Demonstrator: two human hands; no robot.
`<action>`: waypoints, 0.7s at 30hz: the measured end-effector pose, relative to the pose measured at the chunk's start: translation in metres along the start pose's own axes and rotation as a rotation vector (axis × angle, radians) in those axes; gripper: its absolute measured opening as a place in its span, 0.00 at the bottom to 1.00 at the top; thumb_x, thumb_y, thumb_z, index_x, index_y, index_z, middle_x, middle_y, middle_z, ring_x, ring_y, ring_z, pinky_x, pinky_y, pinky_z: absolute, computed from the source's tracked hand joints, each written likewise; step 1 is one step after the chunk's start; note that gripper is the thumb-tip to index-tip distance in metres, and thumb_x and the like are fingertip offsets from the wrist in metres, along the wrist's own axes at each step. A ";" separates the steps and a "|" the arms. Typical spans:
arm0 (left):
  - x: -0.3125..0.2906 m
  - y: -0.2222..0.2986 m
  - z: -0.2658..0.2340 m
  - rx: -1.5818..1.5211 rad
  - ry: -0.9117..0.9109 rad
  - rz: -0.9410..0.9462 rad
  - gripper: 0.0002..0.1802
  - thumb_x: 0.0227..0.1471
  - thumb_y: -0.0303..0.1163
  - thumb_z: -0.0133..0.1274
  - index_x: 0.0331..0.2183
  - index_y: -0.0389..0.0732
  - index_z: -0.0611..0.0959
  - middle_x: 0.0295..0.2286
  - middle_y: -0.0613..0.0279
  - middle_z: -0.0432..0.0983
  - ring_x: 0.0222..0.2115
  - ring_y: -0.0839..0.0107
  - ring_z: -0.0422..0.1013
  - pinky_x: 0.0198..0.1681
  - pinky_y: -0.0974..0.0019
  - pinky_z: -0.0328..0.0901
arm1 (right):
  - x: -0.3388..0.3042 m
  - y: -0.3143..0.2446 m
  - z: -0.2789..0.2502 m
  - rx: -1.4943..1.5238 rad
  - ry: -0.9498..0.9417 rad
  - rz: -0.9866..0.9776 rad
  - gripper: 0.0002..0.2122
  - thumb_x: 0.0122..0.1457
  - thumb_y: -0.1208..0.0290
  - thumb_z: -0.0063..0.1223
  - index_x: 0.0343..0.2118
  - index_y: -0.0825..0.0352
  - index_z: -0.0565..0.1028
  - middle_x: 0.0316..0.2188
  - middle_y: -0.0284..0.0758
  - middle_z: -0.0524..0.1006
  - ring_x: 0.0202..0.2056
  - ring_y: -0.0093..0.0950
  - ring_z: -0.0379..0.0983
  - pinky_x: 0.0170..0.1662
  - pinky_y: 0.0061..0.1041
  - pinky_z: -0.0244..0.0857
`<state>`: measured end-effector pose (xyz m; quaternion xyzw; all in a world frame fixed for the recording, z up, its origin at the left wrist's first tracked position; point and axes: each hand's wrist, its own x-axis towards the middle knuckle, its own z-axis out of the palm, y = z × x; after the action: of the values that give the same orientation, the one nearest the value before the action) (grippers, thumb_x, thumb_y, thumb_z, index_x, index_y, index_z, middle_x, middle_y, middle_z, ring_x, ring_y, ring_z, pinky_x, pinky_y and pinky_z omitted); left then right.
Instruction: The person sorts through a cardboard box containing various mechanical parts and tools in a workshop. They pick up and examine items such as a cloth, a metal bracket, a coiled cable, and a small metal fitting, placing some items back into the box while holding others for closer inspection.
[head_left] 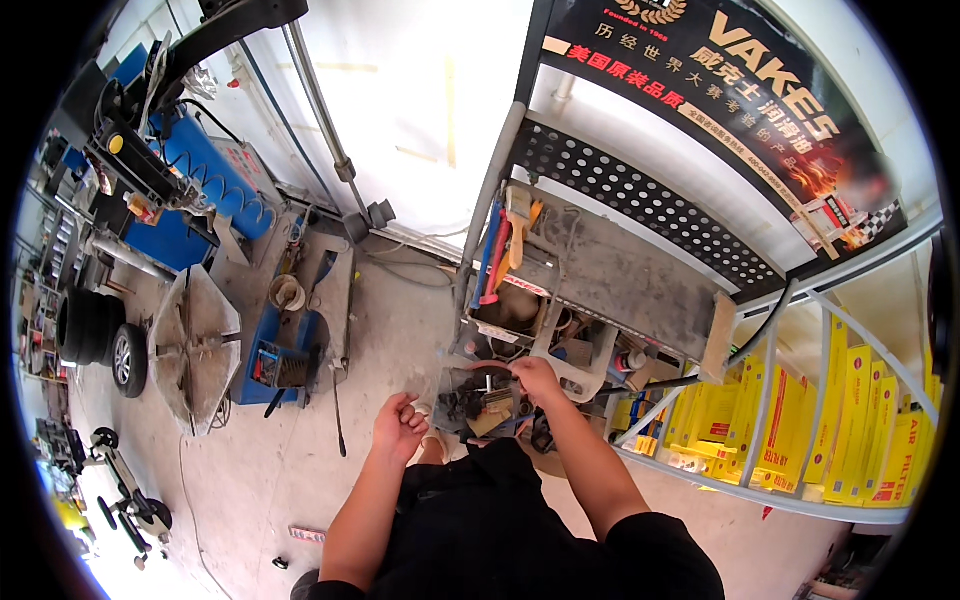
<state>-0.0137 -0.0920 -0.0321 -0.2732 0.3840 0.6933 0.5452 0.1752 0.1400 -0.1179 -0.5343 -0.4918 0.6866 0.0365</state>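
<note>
My left hand (400, 428) is raised over the floor to the left of a bin, its fingers curled in and nothing visible in them. At the far right corner of that bin, my right hand (537, 380) has its fingers closed; what they grip, if anything, is hidden. The open bin (452, 384) carries a jumble of dark metal parts (466, 404) and a tan piece (491, 419). Touching or close behind my right hand lies a grey plastic tool tray (592, 380). A paintbrush (517, 225) with a wooden handle stands in a box beyond it.
A grey metal bench (620, 270) stands ahead, with a perforated black panel (640, 195) behind. Yellow boxes (780, 420) fill a rack on the right. To the left are a tyre machine (196, 350), stacked tyres (85, 330) and a cable (183, 490) across the floor.
</note>
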 end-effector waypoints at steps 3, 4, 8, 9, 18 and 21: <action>-0.004 0.003 -0.008 -0.002 0.027 0.011 0.08 0.51 0.34 0.49 0.29 0.39 0.75 0.12 0.72 0.48 0.15 0.76 0.49 0.20 0.71 0.48 | 0.034 0.013 0.007 -0.112 0.191 -0.081 0.10 0.58 0.66 0.54 0.30 0.69 0.76 0.19 0.30 0.71 0.19 0.23 0.68 0.20 0.24 0.63; -0.005 0.005 -0.011 -0.003 0.022 0.018 0.08 0.51 0.34 0.49 0.29 0.39 0.75 0.12 0.72 0.48 0.15 0.77 0.48 0.19 0.71 0.47 | 0.043 0.014 0.010 -0.034 0.208 -0.009 0.10 0.58 0.65 0.54 0.30 0.68 0.75 0.19 0.30 0.71 0.19 0.23 0.69 0.21 0.25 0.65; -0.013 0.005 -0.023 0.006 0.091 0.031 0.09 0.51 0.34 0.49 0.29 0.37 0.76 0.13 0.71 0.48 0.16 0.76 0.48 0.19 0.71 0.47 | 0.082 0.008 0.021 0.712 0.147 0.444 0.22 0.57 0.52 0.55 0.26 0.72 0.69 0.21 0.38 0.73 0.20 0.29 0.71 0.24 0.26 0.71; -0.014 0.003 -0.025 0.008 0.106 0.031 0.10 0.52 0.34 0.49 0.29 0.37 0.76 0.13 0.71 0.48 0.16 0.76 0.48 0.19 0.71 0.47 | 0.092 0.007 0.022 0.772 0.160 0.421 0.25 0.57 0.48 0.51 0.26 0.72 0.68 0.22 0.42 0.73 0.21 0.30 0.71 0.22 0.24 0.69; -0.029 -0.003 -0.036 0.057 0.190 0.008 0.11 0.53 0.35 0.48 0.29 0.37 0.77 0.12 0.71 0.49 0.16 0.76 0.49 0.19 0.71 0.47 | 0.144 0.024 0.022 1.012 0.166 0.407 0.19 0.64 0.60 0.38 0.28 0.74 0.68 0.24 0.46 0.74 0.20 0.28 0.68 0.18 0.17 0.61; -0.027 -0.002 -0.035 0.058 0.135 0.010 0.11 0.52 0.35 0.48 0.29 0.37 0.77 0.12 0.71 0.49 0.16 0.76 0.49 0.19 0.71 0.47 | 0.145 0.026 0.026 1.148 0.172 0.408 0.11 0.62 0.70 0.36 0.32 0.74 0.66 0.28 0.49 0.73 0.18 0.24 0.62 0.17 0.15 0.58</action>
<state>-0.0060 -0.1356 -0.0300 -0.3016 0.4413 0.6645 0.5222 0.1057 0.1935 -0.2385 -0.5661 0.0733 0.7894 0.2259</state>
